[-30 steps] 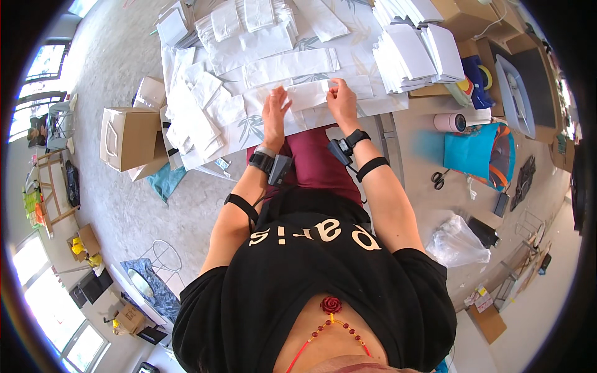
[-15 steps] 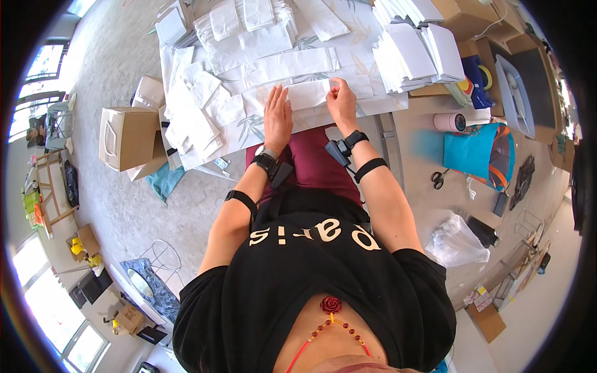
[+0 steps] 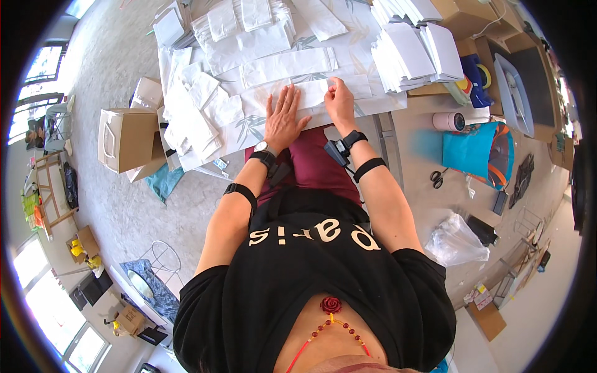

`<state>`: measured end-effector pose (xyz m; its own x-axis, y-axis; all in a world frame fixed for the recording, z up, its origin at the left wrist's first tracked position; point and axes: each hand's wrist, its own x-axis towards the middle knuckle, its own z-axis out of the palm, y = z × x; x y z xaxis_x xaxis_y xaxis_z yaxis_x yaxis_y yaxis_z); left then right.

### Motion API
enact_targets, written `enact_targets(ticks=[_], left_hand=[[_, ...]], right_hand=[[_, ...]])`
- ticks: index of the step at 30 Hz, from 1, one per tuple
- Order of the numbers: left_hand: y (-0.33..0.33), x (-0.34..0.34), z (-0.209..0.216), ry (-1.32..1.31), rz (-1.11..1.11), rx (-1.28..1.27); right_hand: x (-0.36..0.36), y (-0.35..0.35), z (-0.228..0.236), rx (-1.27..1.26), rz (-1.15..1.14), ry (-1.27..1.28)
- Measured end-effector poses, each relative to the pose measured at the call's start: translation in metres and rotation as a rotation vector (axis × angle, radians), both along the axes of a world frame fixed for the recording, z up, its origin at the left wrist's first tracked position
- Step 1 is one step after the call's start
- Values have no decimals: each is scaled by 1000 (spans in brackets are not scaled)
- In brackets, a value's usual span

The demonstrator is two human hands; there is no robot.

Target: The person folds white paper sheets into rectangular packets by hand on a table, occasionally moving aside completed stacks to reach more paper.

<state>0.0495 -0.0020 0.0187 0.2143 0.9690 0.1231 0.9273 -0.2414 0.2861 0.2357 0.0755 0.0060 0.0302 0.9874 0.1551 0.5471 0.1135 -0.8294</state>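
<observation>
A long white strip, thin like paper or film, lies flat near the front edge of the table. My left hand rests palm down on its left part, fingers stretched and spread. At the strip's right part, my right hand is closed, thumb and fingertips pinched at its edge. A second folded white strip lies just beyond. To the left is a loose heap of white sheets. Flat white bags are layered farther back.
Stacks of folded white pieces stand at the table's right end. Cardboard boxes sit to the left. On the right are a pink cylinder, a turquoise bag, black scissors and a clear plastic bag.
My left hand has shifted slightly right and its fingers have spread, the palm turning down flat on the strip. My right hand stays pinched in almost the same place.
</observation>
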Motion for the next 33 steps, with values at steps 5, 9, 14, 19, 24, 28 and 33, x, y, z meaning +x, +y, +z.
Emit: enact_targets(ticks=[5,9,14,19,24,28,33], left_hand=[[0,0,-2,3,-9,9],[-1,-1,0,13,-11,-31],[0,0,-1,12,-20,-3],[1,0,0,-5,-26,-36],[4,0,3,-19,-26,3],[31,-12,13,-198,21,93],[99,3,21,-291,30,157]], right_hand=[[3,-1,0,22,3,-6],[4,-8,13,90,24,-192],[-7,-23,24,306,326,-574],[-5,-39,8,178,382,-731],[-2,-39,2,142,411,-698],[-1,-42,3,100,428,-680],[-1,-39,1,109,430,-719]])
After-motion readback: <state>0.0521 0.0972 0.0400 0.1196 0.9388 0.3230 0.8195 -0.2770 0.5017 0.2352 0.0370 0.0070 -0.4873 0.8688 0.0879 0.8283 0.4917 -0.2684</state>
